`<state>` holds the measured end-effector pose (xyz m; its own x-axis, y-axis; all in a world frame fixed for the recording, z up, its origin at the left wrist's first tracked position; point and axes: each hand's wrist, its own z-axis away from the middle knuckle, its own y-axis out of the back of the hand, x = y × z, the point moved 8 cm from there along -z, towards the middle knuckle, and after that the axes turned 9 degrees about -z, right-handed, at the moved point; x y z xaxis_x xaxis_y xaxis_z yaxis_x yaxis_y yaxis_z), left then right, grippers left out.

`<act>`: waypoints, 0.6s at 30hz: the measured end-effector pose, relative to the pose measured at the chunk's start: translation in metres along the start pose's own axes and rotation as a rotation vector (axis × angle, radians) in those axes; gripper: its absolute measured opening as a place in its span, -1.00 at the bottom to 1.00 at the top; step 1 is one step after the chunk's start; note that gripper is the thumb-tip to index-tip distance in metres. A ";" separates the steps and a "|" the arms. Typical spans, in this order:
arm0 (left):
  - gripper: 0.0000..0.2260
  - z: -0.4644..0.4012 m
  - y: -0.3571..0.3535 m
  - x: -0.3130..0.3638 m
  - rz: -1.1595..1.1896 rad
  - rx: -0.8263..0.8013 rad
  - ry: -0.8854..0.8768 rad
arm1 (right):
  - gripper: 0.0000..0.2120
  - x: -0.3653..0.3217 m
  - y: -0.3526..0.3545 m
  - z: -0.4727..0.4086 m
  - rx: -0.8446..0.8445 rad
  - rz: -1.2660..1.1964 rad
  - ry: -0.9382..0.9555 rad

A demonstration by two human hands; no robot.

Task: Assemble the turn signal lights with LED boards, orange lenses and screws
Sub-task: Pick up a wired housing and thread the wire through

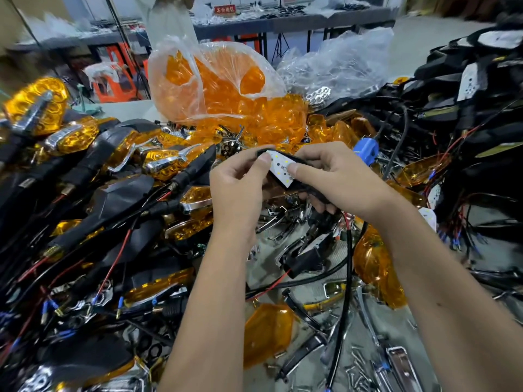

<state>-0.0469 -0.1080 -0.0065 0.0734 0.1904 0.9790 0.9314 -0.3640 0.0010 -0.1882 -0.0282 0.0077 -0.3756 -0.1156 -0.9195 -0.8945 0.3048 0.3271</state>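
Observation:
Both hands hold one black turn signal housing (304,185) above the table's middle. A white LED board (280,168) with small yellow LEDs lies in it, facing me. My left hand (240,185) presses its thumb on the board's upper left end. My right hand (336,176) grips the housing from the right, thumb on the board's right edge. A black cable with a red wire (348,244) hangs down from the housing. Loose orange lenses (268,332) lie below my arms, and small screws (358,372) are scattered at the bottom right.
A clear plastic bag of orange lenses (220,86) stands behind my hands. Finished signals with orange lenses and chrome trim (73,137) are piled at the left. Black housings with LED boards and wires (467,94) are heaped at the right. A blue tool (366,148) lies behind my right hand.

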 end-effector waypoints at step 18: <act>-0.83 0.000 0.000 0.005 0.038 -0.063 -0.036 | -0.82 -0.016 0.001 0.002 0.084 0.022 0.122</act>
<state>-0.0464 -0.1068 -0.0017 0.1220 0.2081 0.9705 0.9034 -0.4283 -0.0217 -0.1823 -0.0242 0.0225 -0.4262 -0.2200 -0.8775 -0.8641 0.3862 0.3228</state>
